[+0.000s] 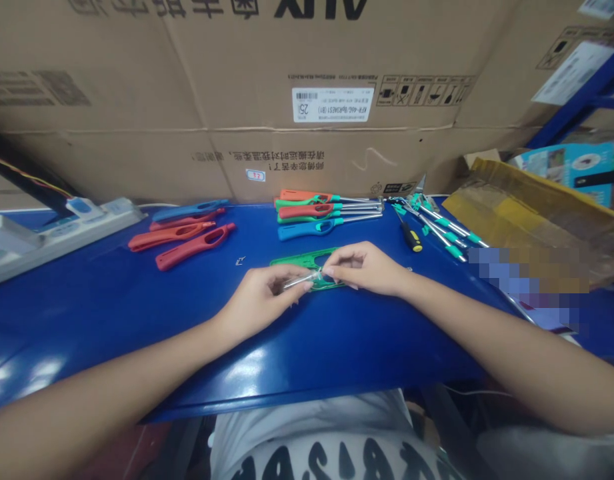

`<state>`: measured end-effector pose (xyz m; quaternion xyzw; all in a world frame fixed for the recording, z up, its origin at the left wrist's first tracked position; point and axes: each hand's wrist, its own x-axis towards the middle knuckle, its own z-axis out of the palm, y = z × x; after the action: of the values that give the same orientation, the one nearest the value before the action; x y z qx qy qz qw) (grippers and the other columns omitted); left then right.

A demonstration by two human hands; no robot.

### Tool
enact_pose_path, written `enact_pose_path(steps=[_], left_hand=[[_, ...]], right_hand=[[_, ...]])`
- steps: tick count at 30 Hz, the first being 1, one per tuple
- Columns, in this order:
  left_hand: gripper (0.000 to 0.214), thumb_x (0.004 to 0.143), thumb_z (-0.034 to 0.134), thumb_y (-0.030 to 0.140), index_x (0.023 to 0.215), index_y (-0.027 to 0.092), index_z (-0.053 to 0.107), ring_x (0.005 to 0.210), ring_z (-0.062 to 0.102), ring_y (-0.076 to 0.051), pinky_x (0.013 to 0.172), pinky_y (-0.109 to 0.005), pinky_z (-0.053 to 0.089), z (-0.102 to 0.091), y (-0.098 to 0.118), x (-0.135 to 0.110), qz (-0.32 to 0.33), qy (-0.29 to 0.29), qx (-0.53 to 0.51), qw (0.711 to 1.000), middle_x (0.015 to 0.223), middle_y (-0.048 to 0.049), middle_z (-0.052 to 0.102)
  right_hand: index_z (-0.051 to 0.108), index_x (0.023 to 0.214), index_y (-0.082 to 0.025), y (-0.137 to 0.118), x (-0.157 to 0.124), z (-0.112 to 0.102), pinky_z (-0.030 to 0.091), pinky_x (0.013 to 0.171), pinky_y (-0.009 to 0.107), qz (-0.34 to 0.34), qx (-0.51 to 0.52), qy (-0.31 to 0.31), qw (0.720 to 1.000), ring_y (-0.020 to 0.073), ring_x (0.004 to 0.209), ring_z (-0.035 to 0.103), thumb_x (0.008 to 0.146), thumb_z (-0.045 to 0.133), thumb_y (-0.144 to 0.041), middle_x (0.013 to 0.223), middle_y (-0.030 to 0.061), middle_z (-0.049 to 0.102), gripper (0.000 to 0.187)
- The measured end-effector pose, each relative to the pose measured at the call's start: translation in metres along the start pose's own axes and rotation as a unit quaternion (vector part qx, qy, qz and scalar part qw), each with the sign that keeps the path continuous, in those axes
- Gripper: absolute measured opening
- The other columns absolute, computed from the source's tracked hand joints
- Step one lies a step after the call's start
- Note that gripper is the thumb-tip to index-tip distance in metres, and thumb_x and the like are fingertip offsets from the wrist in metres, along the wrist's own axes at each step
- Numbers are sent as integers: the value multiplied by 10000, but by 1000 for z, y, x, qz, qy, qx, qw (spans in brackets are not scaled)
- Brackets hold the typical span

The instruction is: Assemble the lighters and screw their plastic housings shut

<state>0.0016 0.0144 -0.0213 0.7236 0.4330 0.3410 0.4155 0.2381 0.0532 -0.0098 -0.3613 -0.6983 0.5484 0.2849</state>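
Observation:
My left hand (264,293) is closed round a small clear, shiny tube-like part (301,280), held at a slant with its end toward my right hand. The fingers of my right hand (369,269) are pinched together at that end; what they grip is too small to make out. Beneath both hands lies a green lighter casing (287,260) on the blue table (197,347), partly covered by my fingers. Several long-nosed lighters (307,230) with metal barrels, in orange, green, red and blue, lie just beyond.
Red, orange and blue lighter handles (194,247) lie at left, near a white power strip (67,233). At right are a yellow-black screwdriver (411,237), metal lighter barrels (444,230) and an open carton (537,220). A large cardboard box (237,87) stands behind.

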Motion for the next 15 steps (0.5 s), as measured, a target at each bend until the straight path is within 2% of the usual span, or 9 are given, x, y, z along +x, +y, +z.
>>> enact_pose_path(steps=[7, 15], left_hand=[[265, 912, 674, 362, 1088, 194, 777, 605, 628, -139, 577, -233, 496, 2, 5, -1, 1, 5, 5, 1000, 816, -17, 774], [261, 908, 678, 341, 1091, 194, 790, 610, 608, -118, 578, -207, 465, 4, 8, -1, 1, 12, 4, 1000, 844, -11, 783]], right_hand=[[694, 846, -126, 0, -2, 4, 361, 444, 200, -2, -12, 4, 1000, 58, 463, 466, 831, 725, -426, 622, -20, 598, 302], [714, 854, -112, 1, -2, 6, 362, 433, 201, -9, -19, 19, 1000, 57, 448, 474, 840, 714, -396, 630, -8, 619, 284]])
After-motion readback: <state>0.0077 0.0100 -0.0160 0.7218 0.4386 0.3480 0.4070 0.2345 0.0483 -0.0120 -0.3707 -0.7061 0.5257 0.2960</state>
